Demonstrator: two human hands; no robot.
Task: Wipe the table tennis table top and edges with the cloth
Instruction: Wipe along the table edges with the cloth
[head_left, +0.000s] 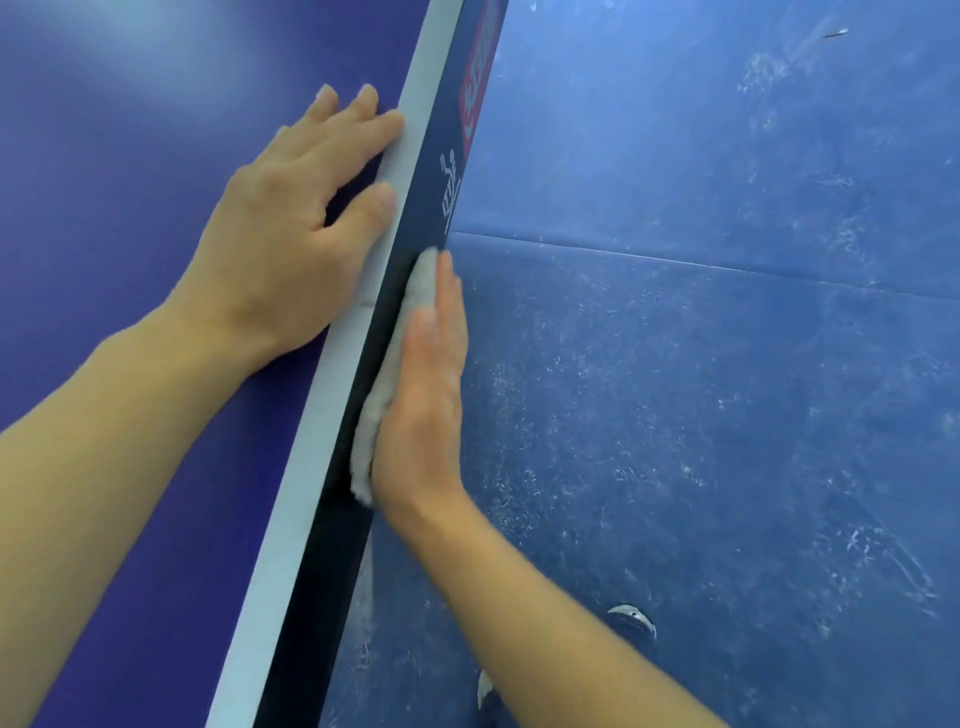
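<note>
The left hand lies palm down on the smooth, dark blue table surface, its fingers loosely spread and holding nothing; the fingertips and the thumb reach the pale grey-white stripe that runs along the surface's right border. The right hand is turned on its side, fingers straight and pressed together, flat against the cloth and pushing it onto the table's vertical side edge. The cloth is off-white, soft and fuzzy, folded into a long narrow pad that sits between the palm and the edge; it shows past the fingertips at the far end and below the heel of the hand at the near end. The edge is a dark navy band, straight and flat, running from the near left to the far right of the view. Farther along it carries white printed markings and a red-and-white label, too blurred to read. To the right lies the floor, a matte blue mat scuffed all over with whitish marks and crossed by a thin seam. Both forearms are bare.
</note>
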